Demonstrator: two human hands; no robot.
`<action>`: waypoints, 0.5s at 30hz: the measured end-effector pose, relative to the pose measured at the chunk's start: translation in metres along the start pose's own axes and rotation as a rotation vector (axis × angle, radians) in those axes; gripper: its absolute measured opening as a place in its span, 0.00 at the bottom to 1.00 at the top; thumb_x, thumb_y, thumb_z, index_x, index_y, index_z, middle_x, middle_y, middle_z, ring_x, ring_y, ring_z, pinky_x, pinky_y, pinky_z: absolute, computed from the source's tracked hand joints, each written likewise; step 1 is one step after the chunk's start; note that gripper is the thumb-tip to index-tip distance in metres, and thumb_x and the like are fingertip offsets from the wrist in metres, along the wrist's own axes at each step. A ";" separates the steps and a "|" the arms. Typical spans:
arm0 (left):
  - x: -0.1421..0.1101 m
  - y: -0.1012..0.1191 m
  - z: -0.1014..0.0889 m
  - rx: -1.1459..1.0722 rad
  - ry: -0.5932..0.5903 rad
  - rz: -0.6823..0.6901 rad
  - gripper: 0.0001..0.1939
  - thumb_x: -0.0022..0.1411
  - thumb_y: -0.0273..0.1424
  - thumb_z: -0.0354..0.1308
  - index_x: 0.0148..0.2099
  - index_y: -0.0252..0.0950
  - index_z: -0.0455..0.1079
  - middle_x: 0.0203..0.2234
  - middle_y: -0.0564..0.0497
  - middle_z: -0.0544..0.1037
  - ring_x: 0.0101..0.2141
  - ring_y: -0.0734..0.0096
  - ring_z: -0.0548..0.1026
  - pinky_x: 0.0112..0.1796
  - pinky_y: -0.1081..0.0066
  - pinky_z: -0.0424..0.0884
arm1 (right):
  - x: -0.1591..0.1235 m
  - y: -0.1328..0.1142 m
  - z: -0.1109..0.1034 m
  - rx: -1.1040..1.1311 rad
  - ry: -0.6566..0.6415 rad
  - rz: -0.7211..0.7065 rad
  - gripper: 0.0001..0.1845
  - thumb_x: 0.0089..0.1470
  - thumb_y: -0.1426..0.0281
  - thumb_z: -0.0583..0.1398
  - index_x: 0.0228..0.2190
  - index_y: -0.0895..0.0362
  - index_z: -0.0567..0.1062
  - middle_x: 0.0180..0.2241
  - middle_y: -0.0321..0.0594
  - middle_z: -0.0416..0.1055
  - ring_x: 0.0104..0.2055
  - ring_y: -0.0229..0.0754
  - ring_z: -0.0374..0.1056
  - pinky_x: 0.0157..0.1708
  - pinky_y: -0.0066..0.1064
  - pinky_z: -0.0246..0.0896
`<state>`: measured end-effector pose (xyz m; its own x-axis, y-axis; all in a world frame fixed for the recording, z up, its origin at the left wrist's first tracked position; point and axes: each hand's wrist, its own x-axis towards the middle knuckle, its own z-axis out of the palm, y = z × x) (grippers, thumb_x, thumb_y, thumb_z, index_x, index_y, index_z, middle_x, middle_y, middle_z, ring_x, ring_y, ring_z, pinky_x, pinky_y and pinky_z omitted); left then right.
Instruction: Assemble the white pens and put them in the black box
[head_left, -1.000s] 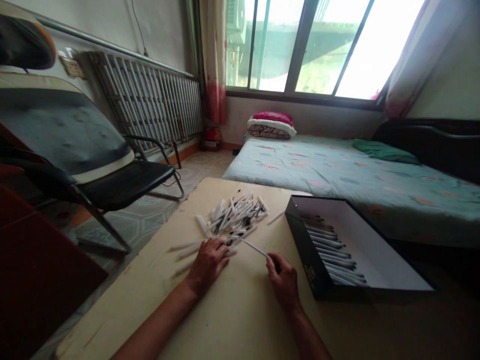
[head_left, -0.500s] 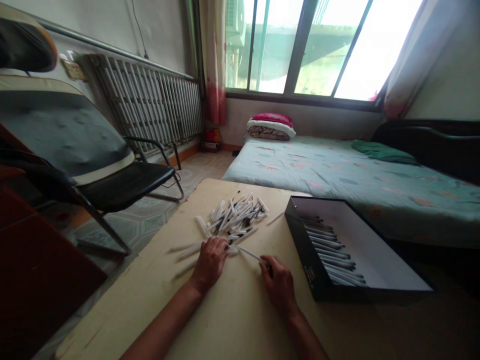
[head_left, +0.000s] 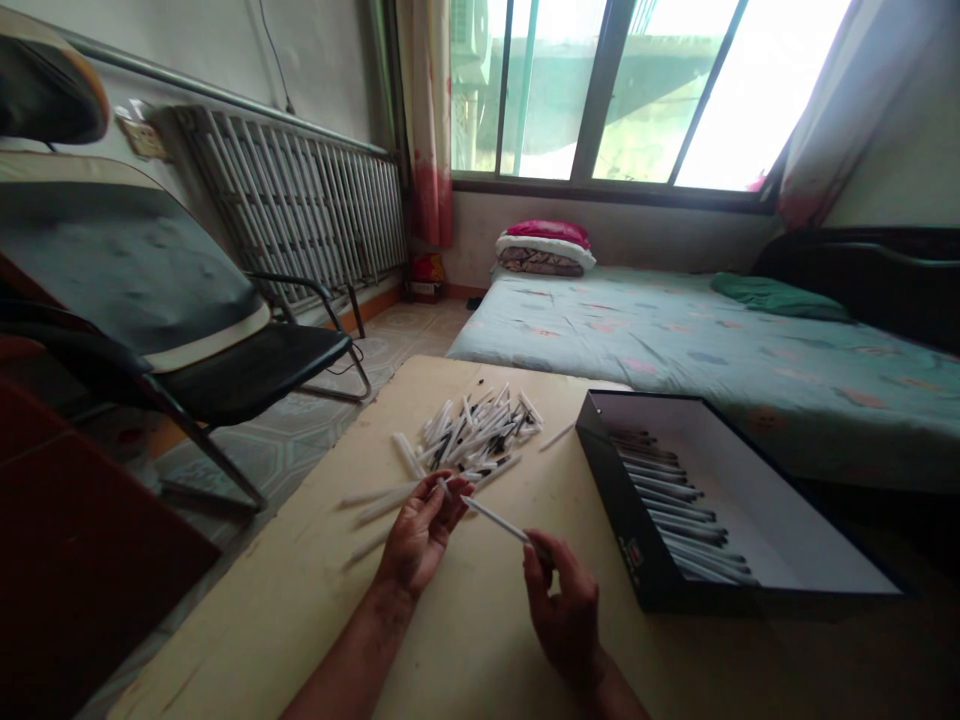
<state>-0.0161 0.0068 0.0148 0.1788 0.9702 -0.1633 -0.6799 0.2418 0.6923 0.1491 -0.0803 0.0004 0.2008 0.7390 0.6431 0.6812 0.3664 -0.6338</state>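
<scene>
My right hand [head_left: 564, 595] grips a slim pale pen [head_left: 496, 518] by its dark end. The pen's other end points left and reaches the fingertips of my left hand [head_left: 421, 528]. That left hand is turned palm up, thumb against fingers, pinching a small white pen part [head_left: 444, 488] that is mostly hidden. Just beyond it lies a loose pile of white and black pen parts [head_left: 480, 432]. Several long white tubes [head_left: 371, 540] lie on the table left of my left hand.
A black box [head_left: 609, 510] with a white inside stands at the right of the pale table [head_left: 285, 600], a row of pens [head_left: 679, 500] along its near side. One pen [head_left: 556, 437] lies beside it. Behind are a bed [head_left: 600, 330] and, leftward, a black chair [head_left: 255, 365].
My left hand has turned from palm down at the pile to palm up, with a small white piece in its fingers. My right hand has lifted slightly with the pen.
</scene>
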 end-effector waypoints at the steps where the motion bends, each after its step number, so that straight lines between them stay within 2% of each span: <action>1: 0.000 0.000 0.000 -0.009 0.000 0.004 0.08 0.56 0.26 0.56 0.40 0.37 0.66 0.35 0.49 0.79 0.40 0.67 0.76 0.46 0.64 0.70 | 0.000 -0.001 0.001 -0.001 -0.010 -0.012 0.08 0.55 0.71 0.54 0.35 0.58 0.72 0.22 0.36 0.68 0.21 0.34 0.63 0.25 0.25 0.59; 15: -0.008 -0.005 0.007 0.011 0.002 -0.028 0.09 0.57 0.26 0.56 0.40 0.36 0.61 0.37 0.45 0.79 0.40 0.64 0.77 0.47 0.61 0.69 | 0.003 0.000 0.004 0.012 -0.030 -0.051 0.07 0.56 0.73 0.53 0.37 0.59 0.70 0.22 0.35 0.66 0.21 0.33 0.62 0.25 0.24 0.58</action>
<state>-0.0090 -0.0021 0.0178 0.1961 0.9632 -0.1839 -0.6671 0.2685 0.6949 0.1464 -0.0762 0.0005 0.1452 0.7357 0.6615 0.6816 0.4102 -0.6059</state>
